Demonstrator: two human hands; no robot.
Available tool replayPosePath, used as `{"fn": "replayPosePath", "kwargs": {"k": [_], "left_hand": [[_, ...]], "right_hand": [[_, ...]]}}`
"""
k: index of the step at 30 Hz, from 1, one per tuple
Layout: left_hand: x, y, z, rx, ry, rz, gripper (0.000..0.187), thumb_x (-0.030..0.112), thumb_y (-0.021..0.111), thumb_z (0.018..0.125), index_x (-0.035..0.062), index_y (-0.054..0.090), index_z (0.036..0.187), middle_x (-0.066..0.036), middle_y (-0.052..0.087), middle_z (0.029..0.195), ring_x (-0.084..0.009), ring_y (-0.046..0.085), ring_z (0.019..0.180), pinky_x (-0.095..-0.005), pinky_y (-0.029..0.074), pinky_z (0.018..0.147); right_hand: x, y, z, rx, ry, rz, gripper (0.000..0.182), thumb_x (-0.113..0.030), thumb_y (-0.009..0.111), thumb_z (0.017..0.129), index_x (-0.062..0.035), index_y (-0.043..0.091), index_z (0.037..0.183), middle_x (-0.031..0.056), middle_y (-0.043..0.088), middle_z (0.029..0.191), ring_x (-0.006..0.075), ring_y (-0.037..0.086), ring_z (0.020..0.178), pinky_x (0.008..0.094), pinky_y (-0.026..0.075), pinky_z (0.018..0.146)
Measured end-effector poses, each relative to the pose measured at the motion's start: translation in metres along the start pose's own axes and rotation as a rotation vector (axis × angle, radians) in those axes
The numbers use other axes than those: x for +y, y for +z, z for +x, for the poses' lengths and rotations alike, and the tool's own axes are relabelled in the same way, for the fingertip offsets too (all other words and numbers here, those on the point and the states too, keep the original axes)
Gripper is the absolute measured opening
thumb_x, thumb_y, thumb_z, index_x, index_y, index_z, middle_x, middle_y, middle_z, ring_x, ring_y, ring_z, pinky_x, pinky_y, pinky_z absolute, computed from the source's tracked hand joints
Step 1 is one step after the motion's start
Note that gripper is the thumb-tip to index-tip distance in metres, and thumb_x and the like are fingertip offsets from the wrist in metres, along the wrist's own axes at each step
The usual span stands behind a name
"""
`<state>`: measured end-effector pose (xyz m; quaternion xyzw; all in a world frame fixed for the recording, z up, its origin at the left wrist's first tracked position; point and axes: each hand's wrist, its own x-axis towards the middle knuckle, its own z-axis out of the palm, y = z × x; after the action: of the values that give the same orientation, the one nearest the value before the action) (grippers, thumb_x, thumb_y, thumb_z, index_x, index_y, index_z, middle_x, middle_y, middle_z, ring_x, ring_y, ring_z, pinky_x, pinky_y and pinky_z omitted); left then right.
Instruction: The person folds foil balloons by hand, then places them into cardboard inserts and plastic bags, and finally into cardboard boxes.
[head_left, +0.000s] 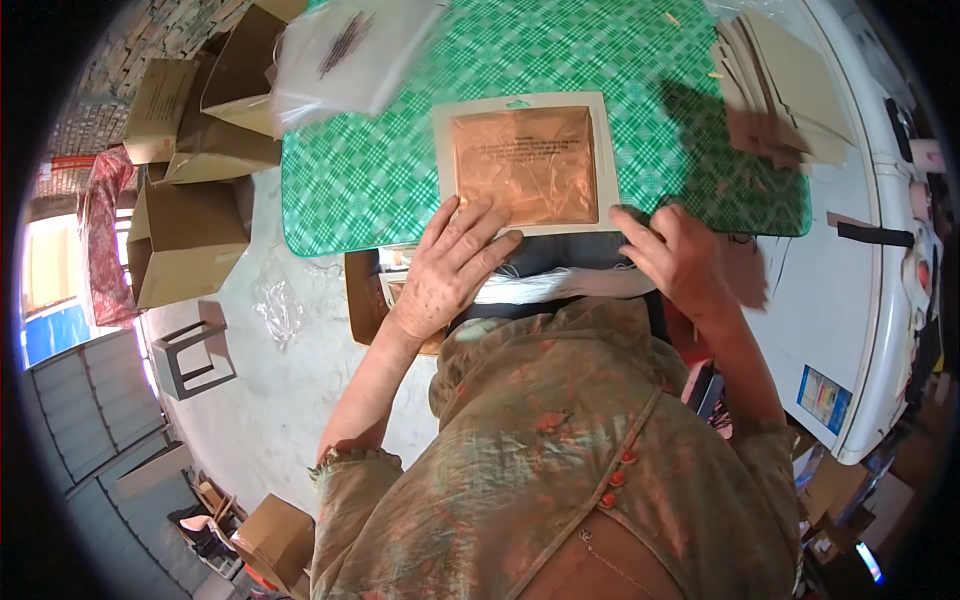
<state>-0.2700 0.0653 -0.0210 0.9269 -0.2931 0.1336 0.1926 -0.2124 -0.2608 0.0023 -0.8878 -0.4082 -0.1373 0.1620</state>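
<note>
A pale backing card (527, 100) with a hanging slot at its top lies on the green checked tablecloth, close to the near edge. On it is a flat, shiny copper-coloured packet (525, 170) with small dark print. My left hand (455, 255) rests over the card's lower left corner, fingers spread and lying on the packet. At the lower right corner is my right hand (675, 250), its fingers bent and closed around the card's edge. White strands (560, 285) lie across my lap below the table edge.
A stack of clear plastic bags (350, 55) sits at the table's back left. Brown card pieces (785, 90) are piled at the back right. Open cardboard boxes (190, 235) stand on the left, above a grey stool-like frame (195, 355). A white surface (800, 300) borders the right side.
</note>
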Motion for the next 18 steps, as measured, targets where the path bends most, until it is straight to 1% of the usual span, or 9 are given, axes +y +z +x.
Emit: {"fn": "replayPosePath", "kwargs": {"k": [2,3,6,8,9,12,14,18], "left_hand": [[0.002,0.006,-0.004,0.072,-0.014,-0.006,0.037,0.009,0.073,0.085,0.012,0.071,0.122,-0.007,0.065,0.135,-0.0271,0.057,0.134,-0.0518,0.039,0.118],[0.003,0.007,-0.005,0.083,-0.026,-0.017,0.035,0.009,0.073,0.085,0.0122,0.072,0.121,-0.007,0.065,0.134,-0.027,0.057,0.133,-0.0514,0.039,0.117],[0.005,0.007,-0.003,0.117,-0.055,-0.054,0.032,0.009,0.075,0.085,0.0117,0.074,0.116,-0.007,0.067,0.13,-0.0265,0.06,0.13,-0.05,0.041,0.116],[0.005,0.004,-0.001,0.133,-0.071,-0.085,0.028,0.009,0.077,0.084,0.0104,0.075,0.111,-0.007,0.068,0.127,-0.0259,0.062,0.126,-0.0491,0.043,0.115],[0.003,0.004,0.0,0.148,-0.077,-0.105,0.026,0.009,0.078,0.083,0.0093,0.075,0.108,-0.008,0.069,0.125,-0.0262,0.063,0.124,-0.0479,0.045,0.112],[-0.003,0.002,0.002,0.196,-0.109,-0.166,0.02,0.008,0.081,0.081,0.0061,0.074,0.099,-0.009,0.07,0.118,-0.0275,0.066,0.117,-0.0441,0.051,0.102],[-0.005,0.002,0.005,0.233,-0.15,-0.209,0.018,0.008,0.082,0.079,0.0042,0.073,0.094,-0.01,0.07,0.113,-0.0287,0.067,0.112,-0.0411,0.053,0.095],[-0.012,-0.001,0.013,0.216,-0.192,-0.252,0.016,0.006,0.082,0.078,0.0032,0.07,0.089,-0.01,0.067,0.104,-0.0302,0.065,0.1,-0.0391,0.053,0.086]], "right_hand": [[-0.002,0.005,0.003,0.025,-0.045,0.035,0.046,-0.016,0.084,0.074,-0.0145,0.073,0.119,0.0034,0.044,0.081,0.0218,0.052,0.068,0.0358,0.046,0.058],[-0.003,0.007,0.004,0.037,-0.066,0.051,0.042,-0.015,0.084,0.074,-0.0137,0.074,0.115,0.003,0.044,0.079,0.0214,0.052,0.068,0.0356,0.046,0.058],[-0.008,0.013,0.006,0.106,-0.057,0.132,0.035,-0.011,0.085,0.073,-0.0111,0.074,0.106,0.0029,0.042,0.076,0.0206,0.052,0.067,0.0355,0.046,0.056],[-0.008,0.016,0.003,0.123,-0.026,0.194,0.03,-0.008,0.084,0.074,-0.0095,0.073,0.102,0.0035,0.045,0.077,0.0212,0.055,0.068,0.0353,0.047,0.057],[-0.008,0.018,0.002,0.133,-0.01,0.224,0.028,-0.007,0.084,0.074,-0.0087,0.073,0.099,0.0038,0.047,0.077,0.0215,0.057,0.068,0.0351,0.048,0.057],[-0.013,0.026,0.002,0.169,0.177,0.341,0.019,-0.006,0.082,0.078,-0.0069,0.07,0.093,0.0055,0.054,0.082,0.023,0.061,0.07,0.0353,0.05,0.06],[-0.015,0.023,0.007,0.13,0.207,0.327,0.016,-0.006,0.08,0.081,-0.0061,0.069,0.092,0.0067,0.057,0.084,0.0245,0.063,0.071,0.0356,0.051,0.061],[-0.019,0.022,0.016,0.094,0.312,0.281,0.012,-0.006,0.077,0.085,-0.0058,0.067,0.091,0.0082,0.058,0.084,0.0271,0.064,0.07,0.0367,0.052,0.062]]}}
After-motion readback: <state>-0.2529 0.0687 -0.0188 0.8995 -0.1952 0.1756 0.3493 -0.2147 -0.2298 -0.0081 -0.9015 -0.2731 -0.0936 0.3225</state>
